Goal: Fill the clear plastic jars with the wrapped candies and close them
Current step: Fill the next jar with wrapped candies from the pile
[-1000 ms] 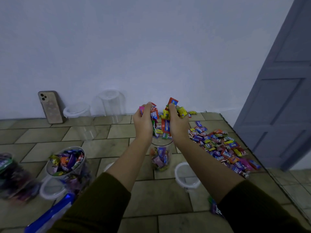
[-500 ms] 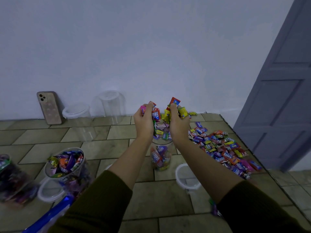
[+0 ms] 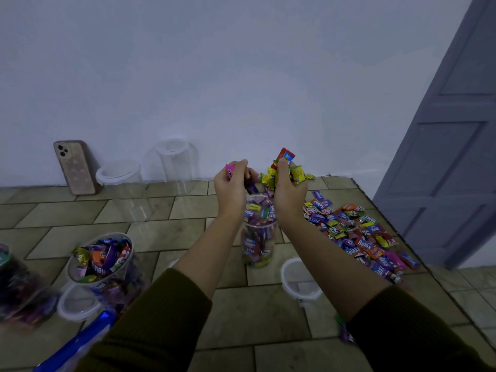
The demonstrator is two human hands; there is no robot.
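Filling was in hand: left hand (image 3: pixel 231 187) and right hand (image 3: pixel 288 191) hung cupped above the centre jar (image 3: pixel 259 237) on the tiled floor. Both had fingers curled round wrapped candies (image 3: pixel 298 174). The jar looked nearly full. Judged next: release into the mouth without spillage, then fit the lid (image 3: pixel 285 280) lying beside.

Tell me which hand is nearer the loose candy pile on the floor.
Right. The right hand, gripping candies above the jar, is just left of the candy pile; the left hand, pinching a pink candy, is across the jar mouth, farther away.
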